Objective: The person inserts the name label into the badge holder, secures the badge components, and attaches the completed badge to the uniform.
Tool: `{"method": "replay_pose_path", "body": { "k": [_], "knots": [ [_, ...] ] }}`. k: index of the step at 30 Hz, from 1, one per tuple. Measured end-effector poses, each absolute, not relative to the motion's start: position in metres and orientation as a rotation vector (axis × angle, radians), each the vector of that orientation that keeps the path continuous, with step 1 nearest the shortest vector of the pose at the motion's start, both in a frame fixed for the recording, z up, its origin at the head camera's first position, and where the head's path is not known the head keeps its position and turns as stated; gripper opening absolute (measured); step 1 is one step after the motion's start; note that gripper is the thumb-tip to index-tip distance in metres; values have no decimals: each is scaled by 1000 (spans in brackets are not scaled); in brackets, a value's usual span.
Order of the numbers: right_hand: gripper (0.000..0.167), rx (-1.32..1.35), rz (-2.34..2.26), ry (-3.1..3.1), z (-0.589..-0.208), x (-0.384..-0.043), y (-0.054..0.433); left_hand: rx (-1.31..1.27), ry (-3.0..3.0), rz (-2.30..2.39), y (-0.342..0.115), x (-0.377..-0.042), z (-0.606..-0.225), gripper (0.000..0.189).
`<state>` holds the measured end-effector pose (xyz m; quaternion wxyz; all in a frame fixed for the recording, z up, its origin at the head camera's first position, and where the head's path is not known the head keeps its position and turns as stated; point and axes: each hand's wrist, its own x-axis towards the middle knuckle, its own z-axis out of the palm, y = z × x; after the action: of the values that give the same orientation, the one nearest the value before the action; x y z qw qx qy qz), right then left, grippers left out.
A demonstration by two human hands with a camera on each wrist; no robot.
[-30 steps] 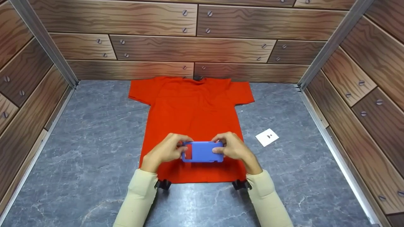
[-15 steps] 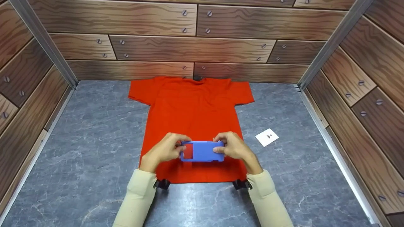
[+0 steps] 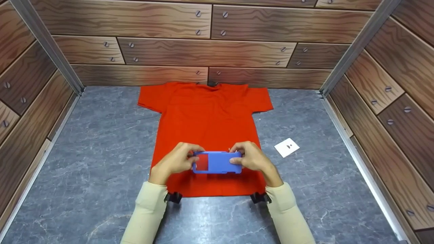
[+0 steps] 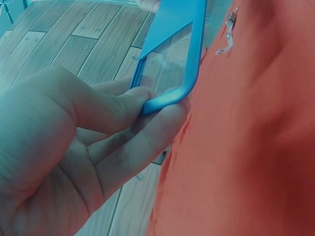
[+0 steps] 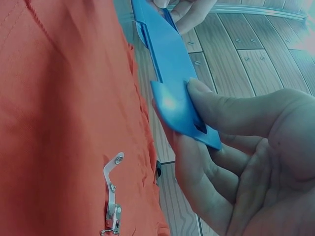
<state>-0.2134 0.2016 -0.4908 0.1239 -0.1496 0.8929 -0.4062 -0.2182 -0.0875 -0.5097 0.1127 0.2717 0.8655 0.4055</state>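
Observation:
A flat blue plastic card holder (image 3: 219, 163) is held level above a red T-shirt (image 3: 206, 125). My left hand (image 3: 175, 160) pinches the frame at its left end, thumb on top and fingers beneath. A clear window (image 4: 170, 61) shows between that end and the solid blue panel. At the other end my right hand (image 3: 251, 159) grips the holder, its thumb pressing on the panel and its fingers curled under the edge. A badge clip (image 5: 112, 196) with a metal jaw and a pale snap strap lies on the shirt.
To the right of the shirt a white card (image 3: 287, 147) with small dark marks lies on the grey marbled surface (image 3: 305, 203). Wood-patterned walls (image 3: 162, 51) with metal corner posts stand at the back and both sides. The shirt's collar reaches the back wall.
The blue panel has slid right within the frame, so the window at the left end is wider. My hands have moved slightly apart. Shirt and card stay put.

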Motion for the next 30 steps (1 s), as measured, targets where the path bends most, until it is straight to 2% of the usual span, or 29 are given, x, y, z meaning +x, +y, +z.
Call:
{"method": "replay_pose_path", "body": {
  "k": [30],
  "knots": [
    [19,-471,-1188,2597,-489,-215,205,786,2548,1194,-90,-218,-507,31]
  ]
}}
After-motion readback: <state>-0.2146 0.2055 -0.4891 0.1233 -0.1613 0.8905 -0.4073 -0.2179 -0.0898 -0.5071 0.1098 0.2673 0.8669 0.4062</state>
